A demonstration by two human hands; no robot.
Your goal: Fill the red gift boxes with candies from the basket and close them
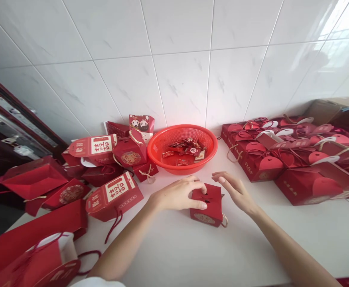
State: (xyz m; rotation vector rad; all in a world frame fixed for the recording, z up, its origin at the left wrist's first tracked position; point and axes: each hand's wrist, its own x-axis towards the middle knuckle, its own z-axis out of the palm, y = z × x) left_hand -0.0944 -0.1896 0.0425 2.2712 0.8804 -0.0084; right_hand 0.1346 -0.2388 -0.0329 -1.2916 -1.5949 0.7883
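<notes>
A small red gift box (208, 209) with a gold emblem and a rope handle stands on the white counter (192, 251) in front of me. My left hand (182, 194) rests on its top left, fingers curled over the closed flaps and thumb against its front. My right hand (233, 187) hovers just right of the box top, fingers loosely spread and holding nothing. Behind the box sits a red plastic basket (162, 143) with several wrapped candies (186, 149) in it.
Rows of closed red gift boxes (294, 159) fill the right side up to the tiled wall. Loose red boxes and bags (114, 195) lie heaped at the left, with larger red paper bags (36, 247) at the near left edge. A cardboard carton (326, 109) stands far right.
</notes>
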